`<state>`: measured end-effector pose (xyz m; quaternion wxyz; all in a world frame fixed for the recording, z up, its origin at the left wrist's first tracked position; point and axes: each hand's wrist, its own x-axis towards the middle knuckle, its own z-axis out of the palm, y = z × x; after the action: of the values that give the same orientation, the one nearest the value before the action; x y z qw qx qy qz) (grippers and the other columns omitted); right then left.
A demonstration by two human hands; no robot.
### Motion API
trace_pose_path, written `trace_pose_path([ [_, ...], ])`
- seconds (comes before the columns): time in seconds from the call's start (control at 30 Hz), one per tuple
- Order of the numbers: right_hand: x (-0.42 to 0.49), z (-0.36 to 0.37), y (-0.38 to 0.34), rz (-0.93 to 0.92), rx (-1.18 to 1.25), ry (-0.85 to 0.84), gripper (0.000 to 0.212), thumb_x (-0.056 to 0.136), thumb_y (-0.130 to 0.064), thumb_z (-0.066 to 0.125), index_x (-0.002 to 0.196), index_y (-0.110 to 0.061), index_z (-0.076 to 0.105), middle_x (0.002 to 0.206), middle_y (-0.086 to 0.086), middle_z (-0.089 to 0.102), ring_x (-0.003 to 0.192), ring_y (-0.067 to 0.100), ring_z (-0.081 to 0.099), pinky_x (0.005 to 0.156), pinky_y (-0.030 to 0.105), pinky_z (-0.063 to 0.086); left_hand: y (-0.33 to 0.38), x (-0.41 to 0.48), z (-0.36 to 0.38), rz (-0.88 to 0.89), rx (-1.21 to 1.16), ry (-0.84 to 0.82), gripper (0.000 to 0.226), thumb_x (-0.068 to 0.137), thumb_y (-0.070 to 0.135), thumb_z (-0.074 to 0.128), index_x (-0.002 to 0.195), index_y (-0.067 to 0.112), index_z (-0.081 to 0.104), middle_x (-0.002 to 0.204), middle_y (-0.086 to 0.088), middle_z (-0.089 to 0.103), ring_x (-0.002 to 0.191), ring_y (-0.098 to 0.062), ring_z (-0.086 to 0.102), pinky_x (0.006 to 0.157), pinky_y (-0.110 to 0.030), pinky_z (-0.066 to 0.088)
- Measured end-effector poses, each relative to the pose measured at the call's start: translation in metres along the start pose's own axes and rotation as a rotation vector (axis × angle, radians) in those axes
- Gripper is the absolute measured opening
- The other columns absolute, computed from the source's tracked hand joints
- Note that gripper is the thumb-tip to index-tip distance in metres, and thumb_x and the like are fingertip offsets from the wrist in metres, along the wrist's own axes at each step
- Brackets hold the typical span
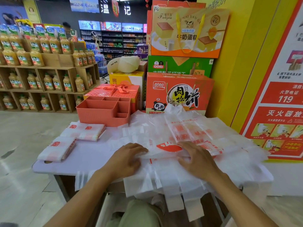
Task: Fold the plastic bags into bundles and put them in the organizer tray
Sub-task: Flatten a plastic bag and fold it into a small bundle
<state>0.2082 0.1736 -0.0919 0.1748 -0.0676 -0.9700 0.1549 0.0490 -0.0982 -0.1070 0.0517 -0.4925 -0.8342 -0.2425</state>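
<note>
A heap of white plastic bags (193,128) with red print covers the right half of the small table (91,154). My left hand (126,159) and my right hand (196,159) both press down on a partly folded bag (167,149) at the heap's near edge, fingers gripping its fold. Two folded bundles lie on the table's left: one (57,149) at the near left corner, another (86,131) behind it. The coral organizer tray (103,115) with several compartments stands at the table's back left, nothing visible inside it.
Bag handles (175,199) hang over the table's near edge. Stacked gift boxes (178,94) rise right behind the table, a red ribboned box (113,91) behind the tray. A yellow pillar (237,63) stands to the right, juice shelves (41,71) to the left.
</note>
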Motion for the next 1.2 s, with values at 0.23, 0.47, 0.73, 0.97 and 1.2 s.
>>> trace_pose_path([
  [0.23, 0.003, 0.007, 0.004, 0.002, 0.0, 0.097, 0.049, 0.098, -0.032, 0.064, 0.144, -0.032, 0.047, 0.136, -0.01, 0.063, 0.114, 0.015, 0.068, 0.102, 0.039, 0.054, 0.009, -0.005, -0.003, 0.01, 0.014, 0.058, 0.036, 0.09, 0.043, 0.059, 0.124, 0.036, 0.053, 0.116, 0.017, 0.066, 0.097, -0.006, 0.062, 0.088, -0.025, 0.053],
  [0.47, 0.005, 0.012, 0.012, -0.089, -0.163, 0.261, 0.026, 0.093, -0.025, 0.069, 0.119, -0.021, 0.066, 0.116, -0.002, 0.072, 0.101, 0.021, 0.069, 0.097, 0.039, 0.053, 0.007, -0.007, -0.003, 0.048, 0.033, 0.208, 0.03, 0.09, 0.02, 0.067, 0.12, 0.027, 0.068, 0.117, 0.014, 0.069, 0.1, -0.011, 0.067, 0.089, -0.03, 0.058],
  [0.73, 0.027, -0.02, -0.001, 0.061, -0.586, 0.259, 0.031, 0.099, -0.027, 0.049, 0.118, -0.014, 0.07, 0.111, 0.005, 0.062, 0.096, 0.026, 0.062, 0.076, 0.038, 0.053, 0.038, 0.01, -0.039, 0.07, -0.247, 0.458, 0.023, 0.093, 0.021, 0.071, 0.113, 0.029, 0.062, 0.106, 0.02, 0.069, 0.092, -0.008, 0.069, 0.07, -0.032, 0.061],
  [0.97, 0.075, -0.08, -0.008, -0.004, -0.035, 0.485, 0.037, 0.105, -0.014, 0.052, 0.14, -0.02, 0.061, 0.134, 0.007, 0.065, 0.117, 0.029, 0.062, 0.096, 0.043, 0.054, 0.094, 0.042, -0.095, 0.311, -0.518, 0.566, 0.022, 0.09, -0.009, 0.067, 0.104, 0.008, 0.072, 0.109, 0.0, 0.076, 0.103, -0.019, 0.073, 0.081, -0.037, 0.06],
  [1.2, 0.124, -0.066, 0.016, -0.16, 0.132, 0.174, 0.055, 0.107, -0.01, 0.044, 0.155, -0.038, 0.038, 0.169, -0.012, 0.011, 0.156, 0.016, 0.012, 0.124, 0.043, 0.026, 0.065, 0.039, -0.067, 0.495, -0.086, 0.42, 0.044, 0.082, -0.013, 0.067, 0.118, 0.011, 0.075, 0.126, 0.0, 0.071, 0.121, -0.014, 0.066, 0.096, -0.041, 0.057],
])
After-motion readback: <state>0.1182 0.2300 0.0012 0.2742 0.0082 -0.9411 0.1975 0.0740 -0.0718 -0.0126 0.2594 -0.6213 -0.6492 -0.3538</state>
